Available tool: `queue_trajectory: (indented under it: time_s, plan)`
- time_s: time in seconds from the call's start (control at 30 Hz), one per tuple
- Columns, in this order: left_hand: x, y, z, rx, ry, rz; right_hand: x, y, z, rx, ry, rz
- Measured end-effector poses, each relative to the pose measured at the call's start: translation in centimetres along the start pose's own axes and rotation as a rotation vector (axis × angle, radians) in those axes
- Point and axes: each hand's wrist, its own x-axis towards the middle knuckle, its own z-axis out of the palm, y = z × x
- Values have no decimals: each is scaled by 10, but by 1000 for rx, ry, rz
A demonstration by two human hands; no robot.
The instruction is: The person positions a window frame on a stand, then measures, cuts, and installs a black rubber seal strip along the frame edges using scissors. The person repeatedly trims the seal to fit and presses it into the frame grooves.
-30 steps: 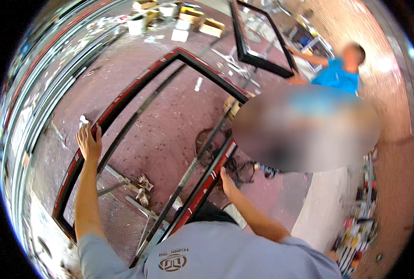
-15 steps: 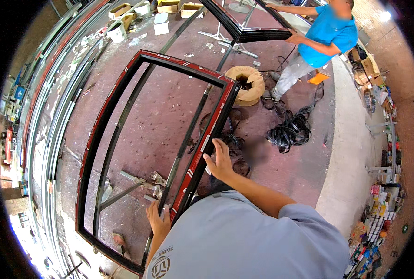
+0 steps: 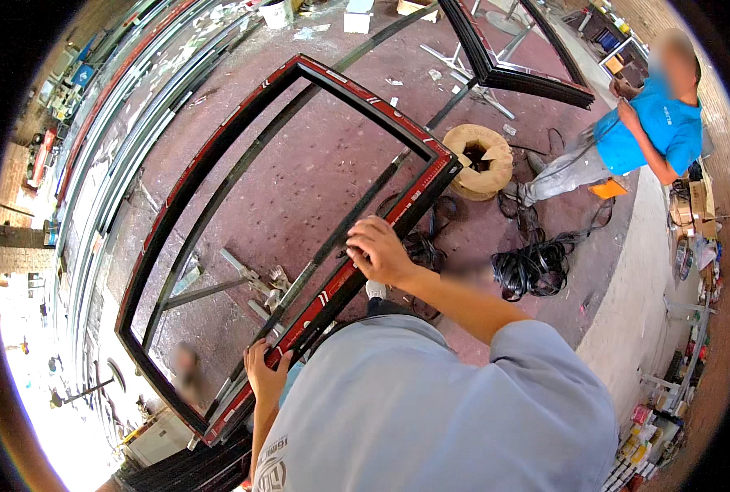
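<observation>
A large rectangular window frame (image 3: pixel 303 321), black with red film on its upper face, slants in front of me on bar supports. Layered dark edges at its near right corner suggest a stack. My left hand (image 3: pixel 266 373) grips the near rail close to the bottom corner, thumb and fingers bent around it. Farther up that same rail is my right hand (image 3: pixel 381 252), its fingers curled together over the inner edge. A small dark bit shows at those fingertips, too small to name.
A co-worker in a blue shirt (image 3: pixel 648 123) stands at right, beside another stack of dark frames (image 3: pixel 533 80). A ring-shaped roll (image 3: pixel 496 168) and tangled black strips (image 3: pixel 533 271) lie on the floor. Long metal profiles (image 3: pixel 127 160) line the left side.
My right hand has gone from fingers extended on the rail to curled fingers. My left hand has shifted onto the rail. The co-worker has let go of the far frames. My view has shifted.
</observation>
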Motion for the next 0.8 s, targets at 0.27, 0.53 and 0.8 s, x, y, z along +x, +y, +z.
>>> queue_trajectory:
  time_s: [0.27, 0.53, 0.8]
  plan:
    - [-74, -60, 16, 154, 338, -165, 35, 74, -53, -243, 363, 146]
    - [-66, -66, -9, 127, 148, -193, -10, 226, -125, 549, 725, 1161]
    - [-63, -72, -8, 159, 111, -208, -5, 238, -158, 957, 343, 1185]
